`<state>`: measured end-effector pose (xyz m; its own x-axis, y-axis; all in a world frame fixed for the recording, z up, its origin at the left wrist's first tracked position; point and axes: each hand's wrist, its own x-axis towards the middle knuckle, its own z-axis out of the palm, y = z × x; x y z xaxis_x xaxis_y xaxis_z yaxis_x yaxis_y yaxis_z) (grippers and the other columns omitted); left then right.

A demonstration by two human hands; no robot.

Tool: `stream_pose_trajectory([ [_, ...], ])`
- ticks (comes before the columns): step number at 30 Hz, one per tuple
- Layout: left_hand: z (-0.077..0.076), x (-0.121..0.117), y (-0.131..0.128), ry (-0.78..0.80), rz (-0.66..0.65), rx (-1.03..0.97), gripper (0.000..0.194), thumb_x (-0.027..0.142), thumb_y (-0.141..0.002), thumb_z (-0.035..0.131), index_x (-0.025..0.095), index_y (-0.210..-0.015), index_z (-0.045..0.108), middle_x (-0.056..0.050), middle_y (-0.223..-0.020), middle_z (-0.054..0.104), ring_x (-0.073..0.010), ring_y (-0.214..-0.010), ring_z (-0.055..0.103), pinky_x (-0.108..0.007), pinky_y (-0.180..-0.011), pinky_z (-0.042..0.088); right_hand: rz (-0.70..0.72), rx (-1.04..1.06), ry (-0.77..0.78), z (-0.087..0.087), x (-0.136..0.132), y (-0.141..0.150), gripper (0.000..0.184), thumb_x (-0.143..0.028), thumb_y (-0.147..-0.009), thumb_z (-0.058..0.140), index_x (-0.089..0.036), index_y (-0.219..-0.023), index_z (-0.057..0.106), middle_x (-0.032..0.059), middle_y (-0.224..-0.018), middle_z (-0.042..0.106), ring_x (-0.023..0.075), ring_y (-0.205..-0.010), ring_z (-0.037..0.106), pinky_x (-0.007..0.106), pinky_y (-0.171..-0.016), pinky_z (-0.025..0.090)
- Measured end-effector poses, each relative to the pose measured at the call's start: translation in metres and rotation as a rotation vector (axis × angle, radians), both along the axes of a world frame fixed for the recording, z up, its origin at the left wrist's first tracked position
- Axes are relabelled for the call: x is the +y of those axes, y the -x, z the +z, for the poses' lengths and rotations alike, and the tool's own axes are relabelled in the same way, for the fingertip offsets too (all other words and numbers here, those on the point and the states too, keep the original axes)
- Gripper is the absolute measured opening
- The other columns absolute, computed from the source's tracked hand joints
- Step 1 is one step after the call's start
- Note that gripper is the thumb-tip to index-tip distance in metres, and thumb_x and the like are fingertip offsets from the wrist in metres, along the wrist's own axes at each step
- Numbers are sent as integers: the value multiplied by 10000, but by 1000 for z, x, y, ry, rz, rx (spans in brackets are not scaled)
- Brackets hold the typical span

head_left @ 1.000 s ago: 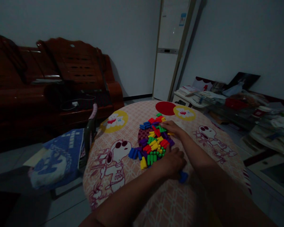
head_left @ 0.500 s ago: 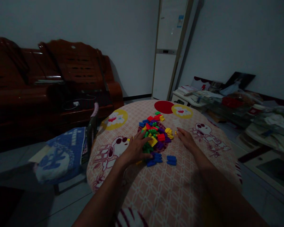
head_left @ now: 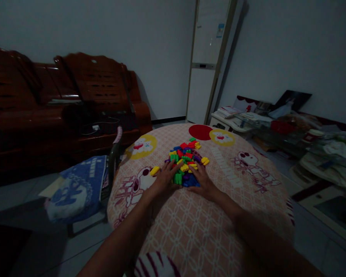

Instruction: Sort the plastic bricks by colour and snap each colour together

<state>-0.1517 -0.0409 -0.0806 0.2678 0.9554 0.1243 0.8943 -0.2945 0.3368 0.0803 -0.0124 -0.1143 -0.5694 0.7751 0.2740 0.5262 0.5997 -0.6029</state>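
A heap of plastic building blocks [head_left: 187, 157] in red, yellow, green, blue and purple lies in the middle of the round table. My left hand [head_left: 165, 177] rests against the heap's near left side, fingers spread over its edge. On the near right side, my right hand [head_left: 205, 184] lies with its fingers apart, touching the blocks. Between the two hands are green blocks [head_left: 178, 178] and dark blue blocks [head_left: 192, 181]. A lone yellow block [head_left: 155, 171] sits just left of my left hand. Parts of the heap are hidden under my fingers.
A patterned cloth [head_left: 190, 223] covers the table. To the left stands a chair with a blue cover [head_left: 77, 188], and a wooden sofa [head_left: 95, 84] is behind it. A cluttered glass-topped cabinet [head_left: 291, 134] stands at the right; a tall white cabinet-like unit [head_left: 203, 88] is at the back.
My right hand has moved left from the open cloth to the heap. The near blue blocks are now gathered against the pile. A yellow block now shows left of my left hand.
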Motion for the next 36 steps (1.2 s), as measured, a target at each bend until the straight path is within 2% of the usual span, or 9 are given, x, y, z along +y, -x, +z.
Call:
stream_pose_trajectory([
  [3, 14, 16, 14, 19, 5, 8, 995, 333, -702, 817, 300, -1561, 316, -173, -1624, 283, -391, -1485, 279, -566, -1152, 313, -15, 20, -39, 7, 15, 13, 917, -526, -775, 756, -302, -1555, 328, 130, -1663, 164, 350, -1528, 168, 571, -1212, 196],
  [6, 37, 23, 28, 54, 70, 39, 1013, 280, -613, 857, 274, -1520, 405, -168, -1598, 344, -391, -1458, 337, -504, -1139, 364, -55, 91, -98, 22, 26, 6, 815, -516, -806, 717, -279, -1521, 406, 129, -1621, 300, 326, -1497, 270, 539, -1207, 239],
  [9, 58, 28, 29, 31, 130, 52, 725, 287, -686, 796, 254, -1378, 582, -128, -1460, 543, -334, -1349, 500, -403, -1093, 421, -212, 237, -141, 40, 42, -16, 633, -469, -893, 583, -216, -1467, 491, 142, -1518, 472, 286, -1417, 415, 485, -1172, 331],
  [12, 67, 36, 10, 45, 135, 101, 379, 412, -830, 655, 235, -1160, 715, -106, -1174, 715, -299, -1114, 655, -363, -944, 497, -360, 319, -62, 49, 63, -37, 592, -442, -890, 535, -159, -1409, 550, 163, -1410, 582, 278, -1251, 576, 456, -1050, 470],
  [16, 62, 45, -18, 72, 144, 193, 368, 460, -820, 648, 196, -1063, 730, -128, -1046, 739, -313, -1003, 683, -352, -817, 514, -500, 378, 1, 39, 80, -47, 526, -418, -858, 530, -152, -1298, 639, 145, -1318, 659, 255, -1112, 661, 423, -983, 519],
  [23, 65, 60, -25, -45, 217, 157, 387, 440, -862, 609, 175, -1126, 708, -146, -1073, 725, -333, -1046, 667, -377, -852, 513, -553, 489, 0, 21, 79, -47, 461, -462, -820, 557, -158, -1118, 733, 136, -1202, 722, 258, -1124, 667, 416, -1020, 503],
  [27, 65, 74, -63, -141, 71, -7, 418, 341, -831, 682, 166, -1210, 666, -126, -1167, 702, -286, -1090, 650, -348, -931, 496, -468, 590, 103, 29, 80, -44, 496, -554, -816, 561, -163, -1056, 747, 109, -1028, 763, 239, -939, 707, 378, -847, 570],
  [31, 51, 87, -102, -159, -29, -51, 355, 276, -830, 682, 137, -1157, 665, -137, -1121, 704, -278, -1067, 654, -350, -904, 509, -400, 663, 272, 37, 81, -39, 527, -605, -708, 663, -143, -941, 765, 50, -731, 725, 189, -667, 668, 288, -596, 544],
  [36, 43, 109, -108, -211, -154, -100, 397, 184, -827, 670, 154, -1222, 637, -114, -1177, 692, -234, -1094, 644, -328, -948, 496, -456, 648, 295, 42, 88, -56, 431, -529, -586, 773, -146, -784, 765, 21, -626, 685, 178, -585, 628, 273, -533, 495],
])
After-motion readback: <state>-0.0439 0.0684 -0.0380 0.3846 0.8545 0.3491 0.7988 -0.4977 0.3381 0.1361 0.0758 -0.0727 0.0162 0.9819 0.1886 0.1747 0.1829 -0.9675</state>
